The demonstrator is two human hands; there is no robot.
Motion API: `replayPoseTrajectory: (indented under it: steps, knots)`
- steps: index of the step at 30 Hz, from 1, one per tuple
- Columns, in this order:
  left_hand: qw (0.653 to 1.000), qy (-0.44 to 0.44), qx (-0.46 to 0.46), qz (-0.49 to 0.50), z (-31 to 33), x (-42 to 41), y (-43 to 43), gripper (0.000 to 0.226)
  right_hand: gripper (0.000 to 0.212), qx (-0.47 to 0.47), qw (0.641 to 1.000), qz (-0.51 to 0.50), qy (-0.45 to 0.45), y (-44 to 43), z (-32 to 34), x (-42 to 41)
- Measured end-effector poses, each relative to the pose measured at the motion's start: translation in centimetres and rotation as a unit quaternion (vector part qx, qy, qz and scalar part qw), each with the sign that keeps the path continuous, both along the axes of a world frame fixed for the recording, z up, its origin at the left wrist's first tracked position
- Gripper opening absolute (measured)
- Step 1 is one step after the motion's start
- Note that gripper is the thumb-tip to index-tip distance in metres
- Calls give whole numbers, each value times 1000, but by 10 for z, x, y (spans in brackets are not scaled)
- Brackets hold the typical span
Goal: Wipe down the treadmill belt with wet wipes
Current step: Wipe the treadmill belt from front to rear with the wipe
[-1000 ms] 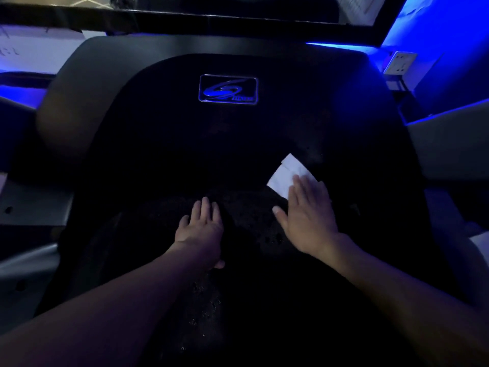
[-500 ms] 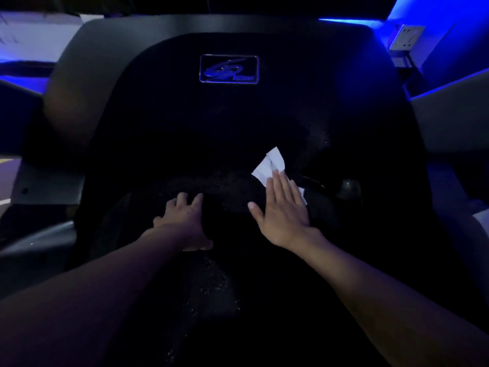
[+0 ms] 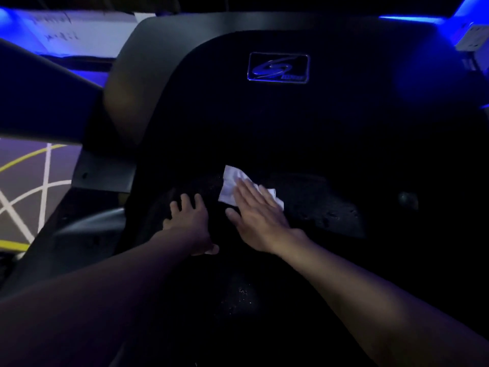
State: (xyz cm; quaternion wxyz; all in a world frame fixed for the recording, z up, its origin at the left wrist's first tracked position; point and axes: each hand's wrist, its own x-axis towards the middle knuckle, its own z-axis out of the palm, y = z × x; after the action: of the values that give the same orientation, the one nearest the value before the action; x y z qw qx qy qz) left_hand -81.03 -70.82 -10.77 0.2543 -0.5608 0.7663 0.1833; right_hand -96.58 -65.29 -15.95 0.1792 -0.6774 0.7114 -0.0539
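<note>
The black treadmill belt point(image 3: 312, 207) fills the middle of the dim head view, with pale specks on it. A white wet wipe point(image 3: 229, 186) lies flat on the belt near its front end. My right hand point(image 3: 258, 215) presses on the wipe with straight fingers and covers its lower right part. Just to the left, my left hand point(image 3: 190, 221) rests flat on the belt, fingers spread, holding nothing. The two hands lie close but apart.
The black motor cover point(image 3: 264, 123) with a blue logo badge point(image 3: 278, 67) rises behind the belt. A grey side rail point(image 3: 103, 176) runs on the left, next to floor with white and yellow lines point(image 3: 31, 186). A wall socket point(image 3: 473, 38) sits top right.
My right hand has slid the wipe leftward across the belt, toward my left hand. The view has shifted left, so the floor lines now show.
</note>
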Motion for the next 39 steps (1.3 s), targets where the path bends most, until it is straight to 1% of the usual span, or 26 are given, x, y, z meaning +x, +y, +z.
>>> replayPoseTrajectory:
  steps: [1,4,5,6,7,9,10,11,12,14,15,16,18,20,21,22,25,26,27,30,31,32,34,35,36,39]
  knots:
    - [1000,1,1,-15,0,7,-2,132,69,-5,1000,-3,6,-4,-2,2]
    - [999,15,-24,-43,-3,24,0,127,71,-30,987,-143,71,-11,-10,4]
    - [998,20,-38,-38,-4,26,2,126,71,-19,982,-174,77,-13,-11,11]
    - [998,26,-52,-17,-5,27,5,126,70,-9,982,-176,68,-18,-9,22]
    - [997,32,-62,14,-6,27,8,125,69,-5,988,-144,51,-24,-5,35]
    - [993,45,-84,65,-6,28,17,121,65,-7,1000,-1,25,-34,1,60]
    - [991,56,-98,74,-7,29,20,116,64,-9,997,73,36,-37,2,67]
    - [988,71,-111,81,-9,31,23,113,62,-14,992,114,44,-41,1,70]
    - [985,87,-118,93,-10,32,25,113,61,-20,993,108,53,-47,-1,70]
    - [978,123,-116,122,-13,36,27,113,61,-27,998,-10,59,-53,-4,68]
    - [974,149,-109,135,-14,38,26,109,62,-18,997,-53,61,-54,-6,72]
    - [968,180,-107,141,-16,40,25,100,63,-2,997,-51,64,-57,-6,80]
    - [954,230,-118,154,-19,45,25,74,66,6,996,68,63,-61,-1,99]
    - [945,256,-123,161,-21,48,26,70,70,2,983,178,49,-60,1,101]
    - [947,254,-123,154,-20,48,27,73,67,-12,978,200,55,-61,1,93]
    - [951,243,-125,146,-19,46,28,77,63,-23,979,192,65,-61,2,82]
    - [965,176,-133,144,-14,41,26,87,62,-14,992,64,103,-58,0,62]
    - [968,159,-138,139,-13,40,26,87,63,-6,994,47,102,-56,1,64]
    - [970,146,-144,131,-14,38,26,85,65,-2,993,63,96,-53,2,68]
    - [971,134,-159,120,-16,36,27,69,76,18,968,235,83,-42,3,73]
    - [971,135,-155,118,-16,36,27,73,74,14,967,241,80,-40,2,67]
    - [973,133,-147,114,-16,34,28,80,69,0,976,203,75,-40,0,56]
    - [977,121,-136,112,-14,30,30,91,62,-18,996,46,73,-40,-2,38]
    - [979,111,-133,108,-13,28,30,91,63,-9,997,-10,76,-37,-1,35]
    - [981,100,-133,99,-13,25,31,89,63,4,997,-19,72,-34,0,38]
    - [987,75,-130,50,-14,21,35,79,61,20,994,104,27,-19,6,43]
